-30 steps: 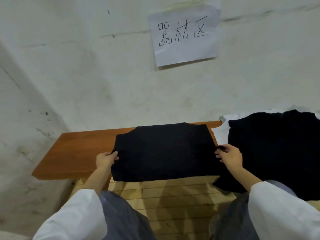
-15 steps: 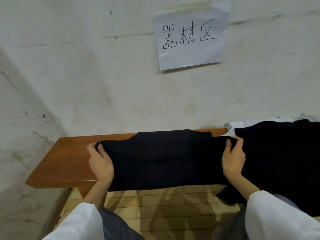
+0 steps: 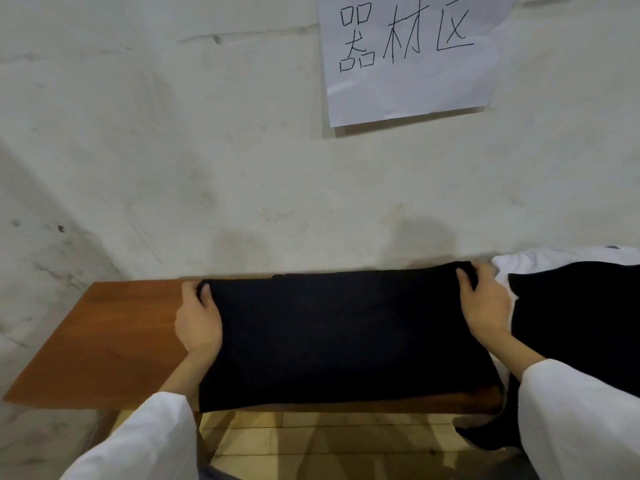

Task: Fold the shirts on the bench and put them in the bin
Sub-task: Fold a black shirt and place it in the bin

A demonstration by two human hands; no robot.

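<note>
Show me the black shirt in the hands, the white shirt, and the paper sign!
black shirt [image 3: 346,337], head view, middle of the flat cloth.
white shirt [image 3: 554,258], head view, bare strip peeking out by the wall.
paper sign [image 3: 408,91], head view, blank part under the writing.

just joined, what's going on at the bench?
A person is folding a black shirt on the wooden bench. The left hand grips the shirt's far left corner and the right hand grips its far right corner, with the cloth spread flat across the bench between them. To the right lies another black garment on top of a white cloth, apparently not yet folded.
</note>
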